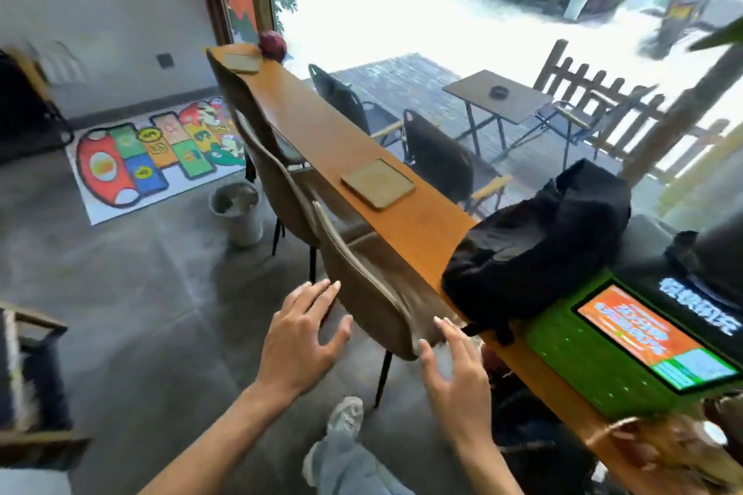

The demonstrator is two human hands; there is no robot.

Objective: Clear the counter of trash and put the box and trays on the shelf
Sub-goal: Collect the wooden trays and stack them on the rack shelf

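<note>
A long wooden counter (321,133) runs along the window. Two flat square trays lie on it: one near the middle (378,183), one at the far end (242,62) beside a dark red ball (273,45). A black bag (542,237) slumps on the counter near me. My left hand (301,338) is open, fingers spread, just left of the nearest chair's back (362,293). My right hand (456,370) is open too, hovering at the chair's near edge, holding nothing.
A green device with a lit screen (651,338) sits on the counter at right. Two more chairs (265,157) line the counter. A grey bin (237,211) stands on the floor by a colourful mat (152,157). A wooden rack (32,382) is at left.
</note>
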